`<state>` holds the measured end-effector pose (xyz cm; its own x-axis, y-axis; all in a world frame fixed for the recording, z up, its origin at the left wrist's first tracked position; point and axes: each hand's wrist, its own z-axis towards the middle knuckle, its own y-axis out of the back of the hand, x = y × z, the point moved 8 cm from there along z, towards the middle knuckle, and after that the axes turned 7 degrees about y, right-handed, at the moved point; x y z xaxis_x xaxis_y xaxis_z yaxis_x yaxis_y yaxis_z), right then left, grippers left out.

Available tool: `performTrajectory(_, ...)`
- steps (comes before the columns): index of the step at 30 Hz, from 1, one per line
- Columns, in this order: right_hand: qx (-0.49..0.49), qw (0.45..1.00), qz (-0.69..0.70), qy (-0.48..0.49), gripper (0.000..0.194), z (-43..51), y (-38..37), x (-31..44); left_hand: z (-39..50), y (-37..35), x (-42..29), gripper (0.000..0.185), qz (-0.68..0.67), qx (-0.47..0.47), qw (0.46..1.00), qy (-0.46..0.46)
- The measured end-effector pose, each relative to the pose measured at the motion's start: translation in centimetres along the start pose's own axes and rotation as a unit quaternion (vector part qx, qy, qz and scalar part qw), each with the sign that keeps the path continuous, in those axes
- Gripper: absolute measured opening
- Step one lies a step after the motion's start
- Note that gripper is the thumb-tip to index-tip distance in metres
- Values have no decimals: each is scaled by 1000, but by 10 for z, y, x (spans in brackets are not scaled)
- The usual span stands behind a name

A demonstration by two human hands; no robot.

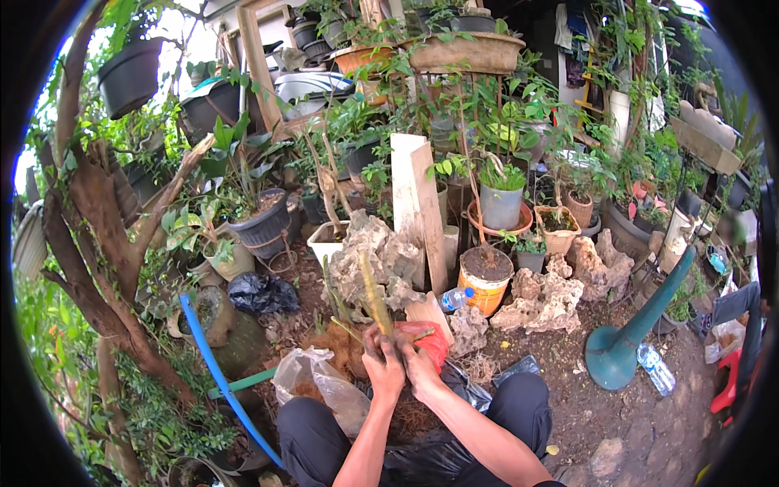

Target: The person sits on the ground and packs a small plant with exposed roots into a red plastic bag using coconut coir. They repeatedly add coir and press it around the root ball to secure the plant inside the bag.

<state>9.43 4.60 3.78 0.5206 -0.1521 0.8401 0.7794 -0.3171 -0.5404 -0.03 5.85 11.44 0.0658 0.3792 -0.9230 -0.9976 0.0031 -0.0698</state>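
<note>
My left hand [383, 360] and my right hand [420, 367] meet in front of me, closed around the lower end of a thick yellow-green plant stem [372, 289]. The stem points up and away from me. What the fingers do at its base is partly hidden. Left of my hands stands a clear plastic bag [319, 386] with brown fibre inside. Behind them lies a heap of brown fibre [341, 348], and a red plastic bag [431, 344] sits just past my right hand. Black plastic sheeting [420, 465] and loose dark fibre [417, 420] lie between my knees.
Jagged rocks [371, 262] and upright wooden boards [426, 213] stand ahead. Further right are a yellow paint bucket with a plant [487, 280], pale rocks [538, 298] and a green metal stand [614, 359]. A blue hose [216, 371] curves at the left, near a tree trunk [103, 225].
</note>
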Motion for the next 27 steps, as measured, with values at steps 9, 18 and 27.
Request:
performTrajectory(9,25,998,44,-26,55,-4,-10,6,-7,2,24,34,46,-35,996,71)
performTrajectory(18,21,997,-64,33,61,11,6,-19,-7,12,23,32,171,-93,978,-71)
performTrajectory(27,42,998,20,-40,59,6,-6,-6,2,22,79,47,-22,-59,996,66)
